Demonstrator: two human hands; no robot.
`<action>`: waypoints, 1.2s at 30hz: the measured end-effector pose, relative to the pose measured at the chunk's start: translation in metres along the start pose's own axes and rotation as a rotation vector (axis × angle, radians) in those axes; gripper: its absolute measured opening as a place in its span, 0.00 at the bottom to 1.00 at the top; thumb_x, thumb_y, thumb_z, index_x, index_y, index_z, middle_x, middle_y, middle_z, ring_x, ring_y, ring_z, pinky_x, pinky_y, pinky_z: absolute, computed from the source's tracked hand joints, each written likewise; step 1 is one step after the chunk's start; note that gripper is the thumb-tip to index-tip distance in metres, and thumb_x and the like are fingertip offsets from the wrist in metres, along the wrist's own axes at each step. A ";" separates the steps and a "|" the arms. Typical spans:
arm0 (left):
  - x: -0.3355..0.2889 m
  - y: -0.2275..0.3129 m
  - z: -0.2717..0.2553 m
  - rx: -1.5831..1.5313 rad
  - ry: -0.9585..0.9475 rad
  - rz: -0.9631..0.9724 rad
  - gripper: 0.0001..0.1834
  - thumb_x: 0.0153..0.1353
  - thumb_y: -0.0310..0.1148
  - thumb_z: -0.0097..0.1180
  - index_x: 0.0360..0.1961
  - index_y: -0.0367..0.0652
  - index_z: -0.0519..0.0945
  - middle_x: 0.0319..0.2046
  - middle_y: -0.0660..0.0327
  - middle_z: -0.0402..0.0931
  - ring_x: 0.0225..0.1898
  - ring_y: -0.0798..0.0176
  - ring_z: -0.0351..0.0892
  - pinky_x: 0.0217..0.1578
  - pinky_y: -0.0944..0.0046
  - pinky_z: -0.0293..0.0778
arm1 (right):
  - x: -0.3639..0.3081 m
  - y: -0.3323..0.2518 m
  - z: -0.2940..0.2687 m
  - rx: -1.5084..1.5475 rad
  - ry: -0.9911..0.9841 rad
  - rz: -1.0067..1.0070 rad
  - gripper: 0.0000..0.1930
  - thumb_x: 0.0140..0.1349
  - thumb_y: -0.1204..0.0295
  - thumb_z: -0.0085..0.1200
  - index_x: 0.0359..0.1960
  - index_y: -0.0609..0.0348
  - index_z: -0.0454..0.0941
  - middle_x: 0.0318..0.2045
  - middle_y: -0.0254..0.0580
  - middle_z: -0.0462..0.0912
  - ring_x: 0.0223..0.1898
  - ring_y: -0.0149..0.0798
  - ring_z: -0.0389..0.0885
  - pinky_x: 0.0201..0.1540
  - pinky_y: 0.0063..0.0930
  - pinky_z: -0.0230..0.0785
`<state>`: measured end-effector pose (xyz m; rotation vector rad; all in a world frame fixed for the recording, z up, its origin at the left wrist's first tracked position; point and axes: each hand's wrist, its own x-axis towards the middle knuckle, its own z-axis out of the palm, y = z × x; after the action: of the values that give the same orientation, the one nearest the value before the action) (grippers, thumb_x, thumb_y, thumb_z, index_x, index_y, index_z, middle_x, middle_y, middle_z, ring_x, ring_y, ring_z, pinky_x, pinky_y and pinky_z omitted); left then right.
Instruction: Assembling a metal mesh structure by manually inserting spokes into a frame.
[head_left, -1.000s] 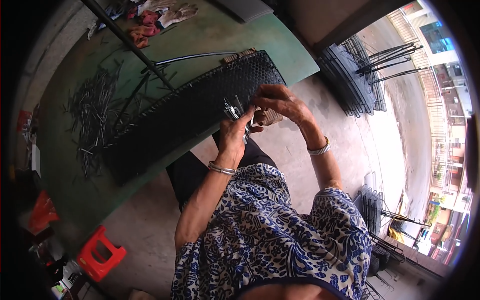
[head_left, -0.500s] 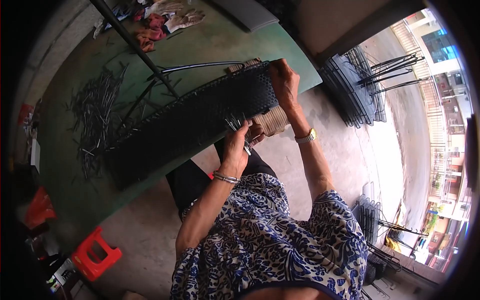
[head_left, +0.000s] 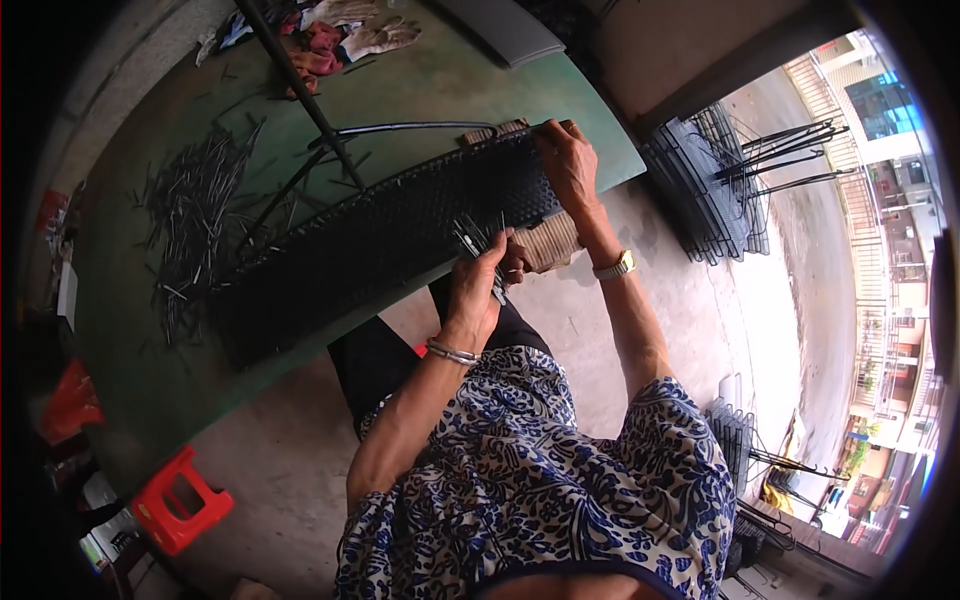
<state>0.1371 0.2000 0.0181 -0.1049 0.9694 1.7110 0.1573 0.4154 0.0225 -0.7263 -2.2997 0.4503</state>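
A long black mesh panel (head_left: 400,225) lies slanting along the near edge of the green table, with a raised dark rim on its far side. In my left hand (head_left: 475,290), below the panel's near edge, is a bundle of thin dark strips (head_left: 470,238), its ends fanning out past the thumb. My right hand (head_left: 570,165) is closed at the panel's right end, fingertips bent down over the corner. What lies between those fingertips is hidden. Corrugated cardboard (head_left: 545,243) shows under the panel's right end.
A heap of similar strips (head_left: 200,205) covers the table's left part. A black metal rod frame (head_left: 335,150) rises behind the panel. Gloves (head_left: 380,38) lie at the back. A red stool (head_left: 180,500) stands at lower left, and wire racks (head_left: 700,180) are stacked at right.
The view has shifted slightly, so the rod frame sits farther right in it. My right hand stays at the panel's corner with its fingers a little changed. My left hand keeps the strips.
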 end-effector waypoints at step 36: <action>-0.002 0.007 0.010 0.180 -0.002 0.120 0.10 0.61 0.35 0.60 0.41 0.45 0.81 0.34 0.63 0.84 0.33 0.66 0.85 0.20 0.70 0.73 | -0.037 -0.046 -0.070 0.478 -0.805 0.011 0.09 0.55 0.75 0.53 0.37 0.63 0.80 0.36 0.43 0.78 0.36 0.42 0.80 0.41 0.29 0.72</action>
<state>0.1356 0.2044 0.0294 0.0744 1.1424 1.7237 0.2111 0.3652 0.0764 -0.3368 -2.7170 1.4485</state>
